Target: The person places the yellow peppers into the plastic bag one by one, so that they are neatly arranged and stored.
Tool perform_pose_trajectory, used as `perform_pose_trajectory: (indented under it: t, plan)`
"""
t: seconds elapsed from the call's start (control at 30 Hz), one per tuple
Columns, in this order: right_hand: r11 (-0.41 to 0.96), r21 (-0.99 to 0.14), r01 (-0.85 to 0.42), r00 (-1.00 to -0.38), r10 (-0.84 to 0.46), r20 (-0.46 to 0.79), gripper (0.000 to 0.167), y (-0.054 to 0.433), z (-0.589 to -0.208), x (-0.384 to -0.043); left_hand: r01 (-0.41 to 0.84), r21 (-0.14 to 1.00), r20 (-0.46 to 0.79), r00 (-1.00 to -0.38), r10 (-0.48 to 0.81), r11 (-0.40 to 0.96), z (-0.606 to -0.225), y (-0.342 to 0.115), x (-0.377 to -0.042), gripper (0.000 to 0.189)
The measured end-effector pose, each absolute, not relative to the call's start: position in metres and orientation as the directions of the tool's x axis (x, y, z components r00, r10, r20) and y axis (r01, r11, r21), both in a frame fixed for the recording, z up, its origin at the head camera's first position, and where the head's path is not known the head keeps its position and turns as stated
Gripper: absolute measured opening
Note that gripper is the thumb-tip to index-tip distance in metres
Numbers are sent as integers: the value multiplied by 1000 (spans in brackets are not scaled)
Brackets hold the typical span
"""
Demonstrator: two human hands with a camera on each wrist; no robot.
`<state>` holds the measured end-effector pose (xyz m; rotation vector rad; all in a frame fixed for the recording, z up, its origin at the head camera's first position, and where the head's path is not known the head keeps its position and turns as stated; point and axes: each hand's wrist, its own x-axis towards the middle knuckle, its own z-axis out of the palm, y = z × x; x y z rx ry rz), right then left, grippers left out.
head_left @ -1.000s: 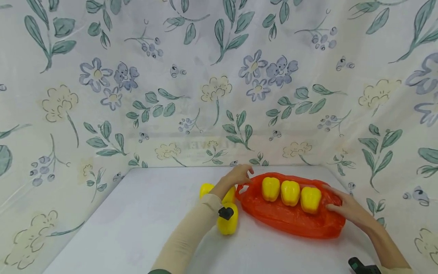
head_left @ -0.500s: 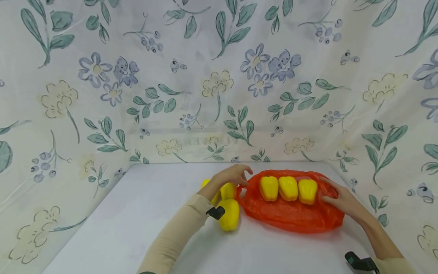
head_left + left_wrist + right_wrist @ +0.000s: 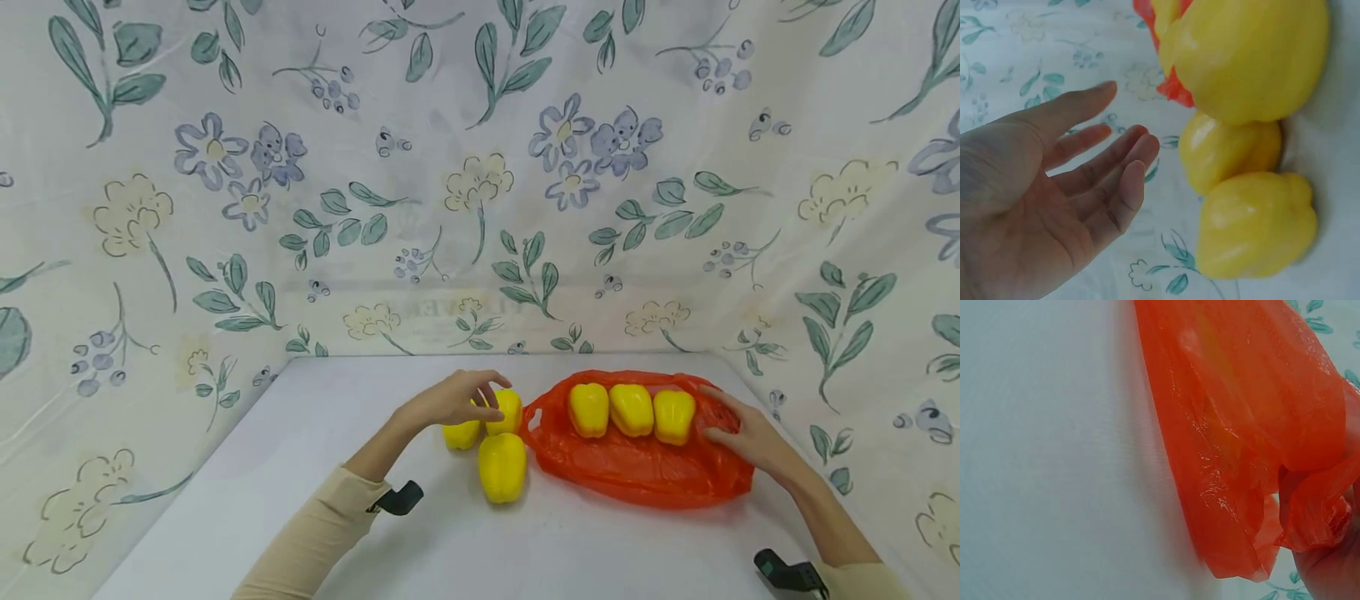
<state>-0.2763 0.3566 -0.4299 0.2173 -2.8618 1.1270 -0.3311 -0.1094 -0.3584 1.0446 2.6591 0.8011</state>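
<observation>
My left hand [image 3: 448, 402] is held above a group of three yellow bell peppers, its fingers loosely bent with nothing between them. The front pepper [image 3: 502, 468] stands apart from the hand, while the left pepper [image 3: 462, 436] and the back pepper [image 3: 511, 408] are partly behind it. In the left wrist view, a gap shows between the fingers and the large near pepper [image 3: 1257, 56]. To the right lies a red plastic bag [image 3: 622, 477] with three more yellow bell peppers [image 3: 631, 410] in a row at its opening. My right hand [image 3: 757, 437] grips the bag's right end.
The white tabletop [image 3: 300, 467] runs back to a floral curtain [image 3: 420, 275] that also rises along both sides. A dark wrist device [image 3: 401, 498] sits on the left sleeve, another device [image 3: 787, 575] on the right.
My left hand has moved left, away from the bag's left handle, to above the loose peppers. My right hand still holds the bag, and the three peppers there stay in a row.
</observation>
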Motion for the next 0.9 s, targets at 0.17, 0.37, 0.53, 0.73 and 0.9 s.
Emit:
perform_pose_trajectory:
  t: [0.17,0.37,0.53,0.73,0.9]
  plan:
    - [724,-675,-144,-989,-97,107,83,359,-427,-275,615,561,64,-700,711,555,-369,-132,-314,51]
    - [725,-672,-155,-988,-100,120,82,363,-427,-273,584,616,60,-704,708,528,-389,-147,-298,60]
    - [718,-679,-153,-988,-101,117,81,361,-427,-268,564,634,11,-690,724,529,-401,-147,-291,69]
    - [695,-690,-200,-979,-121,162,75,356,-428,-264,548,628,-40,-686,727,552,-411,-145,-286,73]
    - [689,-695,-206,-978,-118,173,75,361,-429,-266,543,619,-53,-693,719,568,-413,-140,-286,75]
